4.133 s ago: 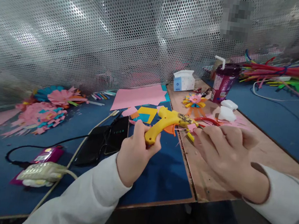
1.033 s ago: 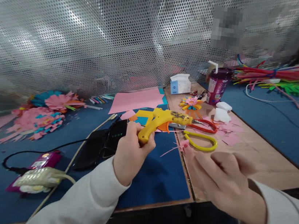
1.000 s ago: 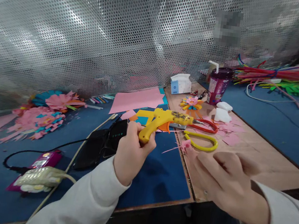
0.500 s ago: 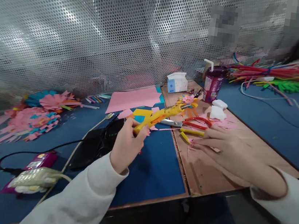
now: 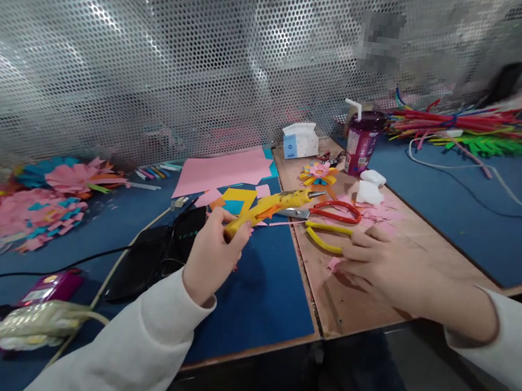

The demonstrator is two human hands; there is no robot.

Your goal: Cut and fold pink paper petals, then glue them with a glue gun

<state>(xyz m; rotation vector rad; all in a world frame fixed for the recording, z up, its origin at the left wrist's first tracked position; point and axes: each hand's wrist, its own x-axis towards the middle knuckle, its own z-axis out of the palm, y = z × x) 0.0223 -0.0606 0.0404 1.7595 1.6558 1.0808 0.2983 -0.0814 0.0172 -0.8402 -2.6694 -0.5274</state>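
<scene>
My left hand (image 5: 215,250) is closed round the rear of a yellow glue gun (image 5: 272,206) with an orange trigger, its metal nozzle pointing right and away over the table. Over the brown board, my right hand (image 5: 384,266) has its fingers curled together, and a small pink paper piece (image 5: 334,264) shows at the fingertips. Just past those fingers lie yellow handles (image 5: 325,236), partly covered by the hand. Behind them rest red-handled scissors (image 5: 336,210), blades partly hidden by the glue gun. A paper flower (image 5: 320,172) in pink, orange and blue lies farther back.
Pink sheets (image 5: 220,171) and paper scraps lie behind the glue gun. At left are paper flowers (image 5: 65,179), a black phone (image 5: 186,234) and a cabled power strip (image 5: 32,322). A purple cup (image 5: 361,146) stands at back right, near a tissue pack (image 5: 301,142). Perforated metal walls the back.
My right hand has drawn slightly towards me with the pink paper piece, uncovering more of the yellow handles. The glue gun's nozzle no longer overlaps the flower. The view has shifted slightly right.
</scene>
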